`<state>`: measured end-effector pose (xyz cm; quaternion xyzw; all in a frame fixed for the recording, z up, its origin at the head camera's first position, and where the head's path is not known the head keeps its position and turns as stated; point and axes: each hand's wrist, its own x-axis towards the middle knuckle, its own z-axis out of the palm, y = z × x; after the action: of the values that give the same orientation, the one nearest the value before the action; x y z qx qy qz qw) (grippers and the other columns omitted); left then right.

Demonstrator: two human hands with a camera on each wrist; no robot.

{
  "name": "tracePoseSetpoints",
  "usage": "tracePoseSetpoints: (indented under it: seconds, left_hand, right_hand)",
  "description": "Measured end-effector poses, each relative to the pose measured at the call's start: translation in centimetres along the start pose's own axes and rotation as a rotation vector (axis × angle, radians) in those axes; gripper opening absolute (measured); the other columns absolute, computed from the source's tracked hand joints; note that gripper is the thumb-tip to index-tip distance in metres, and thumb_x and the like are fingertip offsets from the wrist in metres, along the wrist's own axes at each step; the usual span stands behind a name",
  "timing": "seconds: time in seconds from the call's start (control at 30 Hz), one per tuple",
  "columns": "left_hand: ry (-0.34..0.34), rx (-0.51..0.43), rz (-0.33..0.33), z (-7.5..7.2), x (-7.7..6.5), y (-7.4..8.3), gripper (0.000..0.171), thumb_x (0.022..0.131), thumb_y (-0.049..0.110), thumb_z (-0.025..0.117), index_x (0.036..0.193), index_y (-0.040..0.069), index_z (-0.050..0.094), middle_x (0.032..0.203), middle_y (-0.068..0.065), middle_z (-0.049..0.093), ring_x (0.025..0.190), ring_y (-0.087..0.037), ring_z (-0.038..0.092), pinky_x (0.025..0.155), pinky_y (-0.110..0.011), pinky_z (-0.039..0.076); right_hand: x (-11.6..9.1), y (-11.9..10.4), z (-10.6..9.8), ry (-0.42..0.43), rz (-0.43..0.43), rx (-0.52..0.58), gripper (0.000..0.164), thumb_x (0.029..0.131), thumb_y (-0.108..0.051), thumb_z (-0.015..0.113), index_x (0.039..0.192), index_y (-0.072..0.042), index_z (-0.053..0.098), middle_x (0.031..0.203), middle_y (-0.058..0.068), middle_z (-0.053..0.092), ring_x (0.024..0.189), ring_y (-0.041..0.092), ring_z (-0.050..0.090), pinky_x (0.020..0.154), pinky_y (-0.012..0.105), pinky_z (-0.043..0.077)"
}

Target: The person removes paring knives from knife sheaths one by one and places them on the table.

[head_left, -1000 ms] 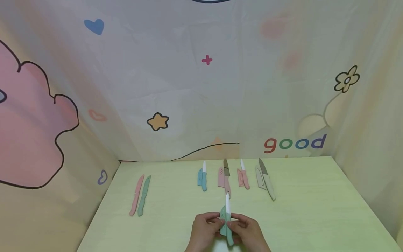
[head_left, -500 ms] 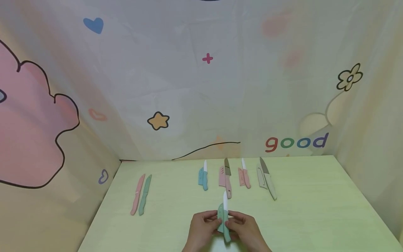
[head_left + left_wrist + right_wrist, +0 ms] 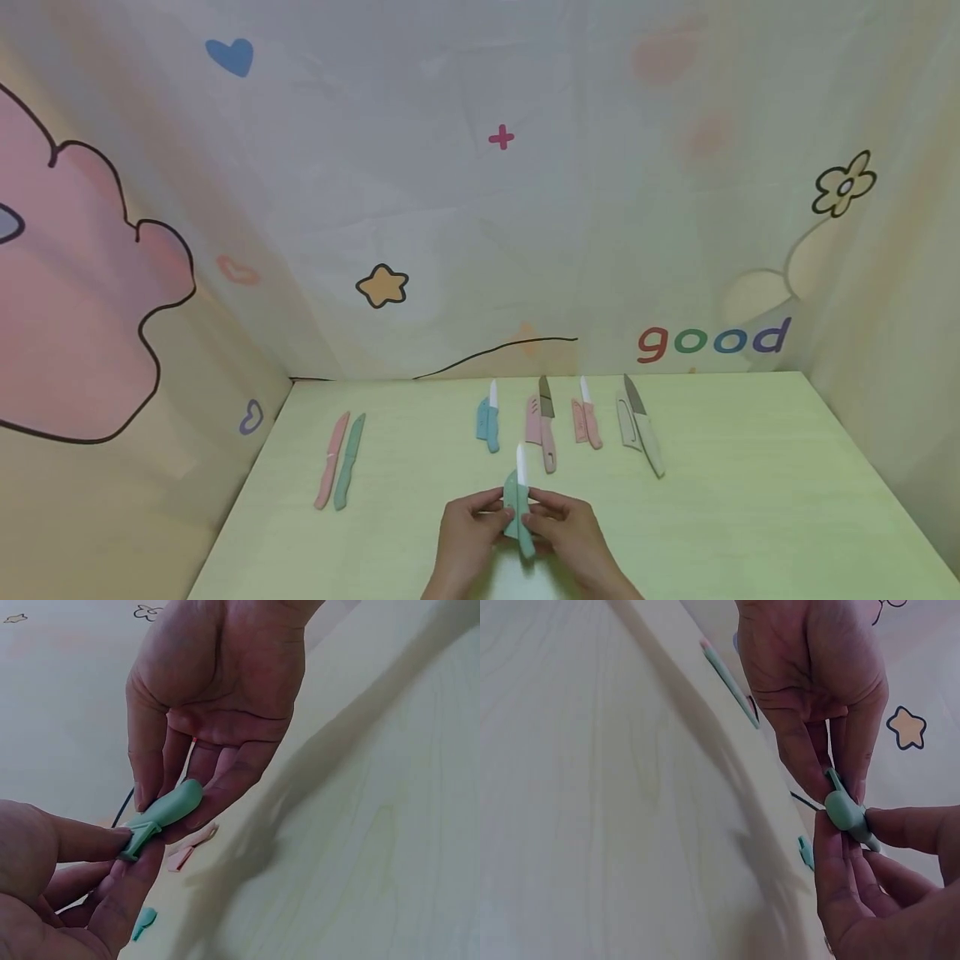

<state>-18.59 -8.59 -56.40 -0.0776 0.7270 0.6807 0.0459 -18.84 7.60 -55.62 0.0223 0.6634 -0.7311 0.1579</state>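
Over the near part of the table, a small green knife [image 3: 523,508] with a white blade points away from me. My right hand [image 3: 567,533] pinches its handle between thumb and fingers. On its left side, my left hand [image 3: 472,529] pinches a green blade sheath [image 3: 510,500]. The two pieces lie side by side, the blade outside the sheath. In the left wrist view the rounded handle end [image 3: 180,801] and the sheath's open end [image 3: 141,840] overlap. The right wrist view looks onto the handle's butt [image 3: 843,810], both hands' fingertips close together around it.
Along the back lie a blue knife [image 3: 492,421], a dark-bladed pink knife [image 3: 548,437], a small pink knife [image 3: 591,421] and a grey-handled knife [image 3: 647,433], each beside its sheath. At left lie a pink knife [image 3: 328,467] and a green knife [image 3: 348,467]. A printed curtain [image 3: 450,208] stands behind.
Both hands have moved left and slightly away from me, carrying the green knife and sheath together. The grips look the same. The head view has shifted a little.
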Motion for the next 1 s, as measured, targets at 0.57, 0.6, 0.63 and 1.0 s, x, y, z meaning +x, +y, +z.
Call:
tracePoseSetpoints:
  seconds: [0.57,0.6,0.63,1.0]
  left_hand:
    - [0.22,0.057,0.061,-2.2,1.2,0.3,0.022,0.082,0.008,0.075,0.104,0.008,0.074,0.091,-0.01,0.073,0.081,-0.015,0.067,0.066,-0.024,0.06]
    - [0.23,0.054,0.059,-2.4,1.3,0.3,0.022,0.082,0.008,0.075,0.104,0.008,0.074,0.092,-0.01,0.073,0.08,-0.015,0.067,0.066,-0.025,0.06]
    - [0.238,0.051,0.056,-2.5,1.4,0.2,0.022,0.082,0.008,0.075,0.104,0.008,0.074,0.092,-0.01,0.072,0.08,-0.016,0.067,0.066,-0.025,0.06]
    - [0.305,0.057,0.06,-4.4,3.7,0.5,0.019,0.082,0.008,0.075,0.1,0.008,0.076,0.09,-0.01,0.071,0.086,-0.017,0.064,0.065,-0.027,0.06]
  right_hand:
    - [2.7,-0.7,3.4,0.057,-0.054,-0.011,0.039,0.086,-0.002,0.069,0.124,0.005,0.06,0.096,0.016,0.068,0.081,0.024,0.067,0.066,0.034,0.062]
    - [2.8,-0.8,3.6,0.058,-0.055,-0.017,0.039,0.086,-0.003,0.069,0.124,0.005,0.061,0.095,0.015,0.067,0.08,0.023,0.067,0.066,0.034,0.062]
    - [3.0,-0.8,3.7,0.058,-0.059,-0.019,0.039,0.086,-0.003,0.069,0.124,0.005,0.061,0.095,0.015,0.066,0.08,0.023,0.066,0.066,0.034,0.062]
    - [5.7,-1.3,5.9,0.087,-0.109,-0.086,0.033,0.087,-0.001,0.068,0.119,0.006,0.064,0.092,0.018,0.07,0.077,0.022,0.067,0.064,0.033,0.062]
